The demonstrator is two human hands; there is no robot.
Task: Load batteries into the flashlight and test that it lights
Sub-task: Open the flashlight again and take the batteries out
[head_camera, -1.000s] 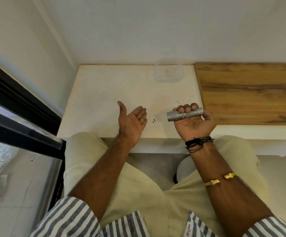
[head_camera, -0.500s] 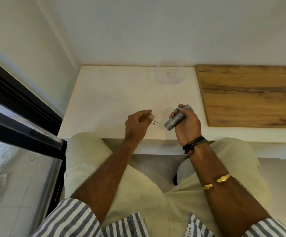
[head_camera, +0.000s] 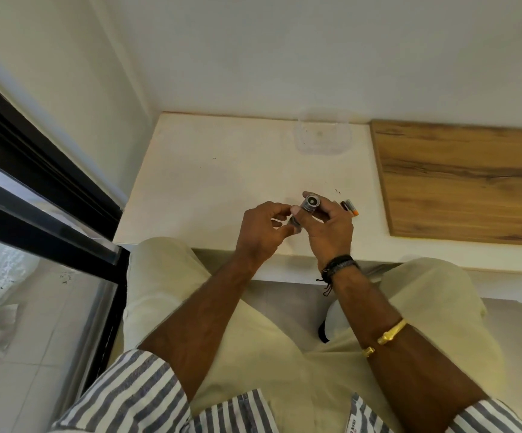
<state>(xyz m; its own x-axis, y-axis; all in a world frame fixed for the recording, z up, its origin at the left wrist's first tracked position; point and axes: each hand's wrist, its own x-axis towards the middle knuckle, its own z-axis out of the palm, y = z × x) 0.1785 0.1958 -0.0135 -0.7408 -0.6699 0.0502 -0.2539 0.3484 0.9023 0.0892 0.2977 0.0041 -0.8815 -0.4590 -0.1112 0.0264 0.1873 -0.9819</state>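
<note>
My right hand [head_camera: 328, 229] grips a small silver flashlight [head_camera: 310, 204] above the front of the white table [head_camera: 209, 182], one round end turned up toward the camera. My left hand [head_camera: 261, 228] pinches the flashlight's lower end [head_camera: 295, 225] with fingertips; the fingers hide that end. Batteries with orange tips [head_camera: 350, 208] lie on the table just right of my right hand, partly hidden by its fingers.
A clear plastic container [head_camera: 323, 132] stands at the table's back edge by the wall. A wooden board [head_camera: 465, 179] covers the right side. A black-framed glass door [head_camera: 44, 195] is to the left. My knees sit under the table's front edge.
My left hand has gone from open and apart to closed on the flashlight's end. My right hand has turned the flashlight from lying sideways to pointing up at the camera. Batteries now show beside it.
</note>
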